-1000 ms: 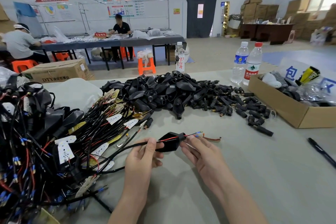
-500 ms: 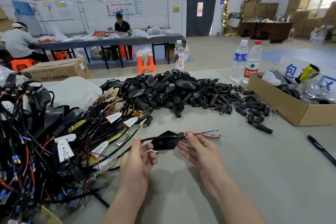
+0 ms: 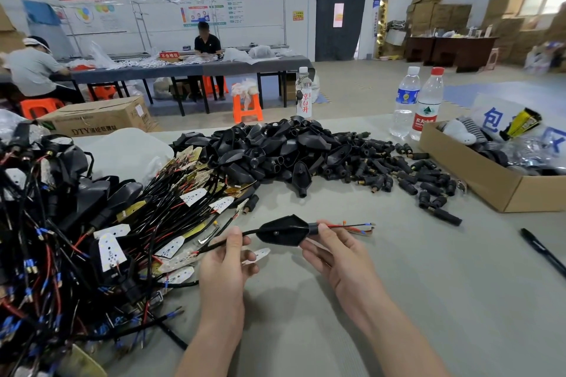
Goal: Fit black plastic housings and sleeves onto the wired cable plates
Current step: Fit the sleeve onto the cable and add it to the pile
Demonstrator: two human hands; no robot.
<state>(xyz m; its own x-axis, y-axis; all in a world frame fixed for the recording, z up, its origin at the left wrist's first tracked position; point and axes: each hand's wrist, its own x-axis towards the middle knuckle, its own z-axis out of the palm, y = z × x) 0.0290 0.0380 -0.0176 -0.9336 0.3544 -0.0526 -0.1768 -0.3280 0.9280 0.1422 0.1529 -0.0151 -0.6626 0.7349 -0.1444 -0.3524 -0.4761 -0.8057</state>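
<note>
The right hand (image 3: 340, 257) is pinching the narrow neck of a black housing (image 3: 283, 229), with the fingers curled round it. The left hand (image 3: 226, 266) is pinching the black cable (image 3: 214, 246) just left of the housing. Thin wire ends (image 3: 352, 226) are poking out to its right. Bare table (image 3: 413, 285) is lying open right of the housing, up to the pen (image 3: 542, 251) and the cardboard box (image 3: 477, 180) edge.

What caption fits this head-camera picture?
Left hand pinches a thin black cable, right hand grips the black plastic housing it runs through, over a grey table.
</note>
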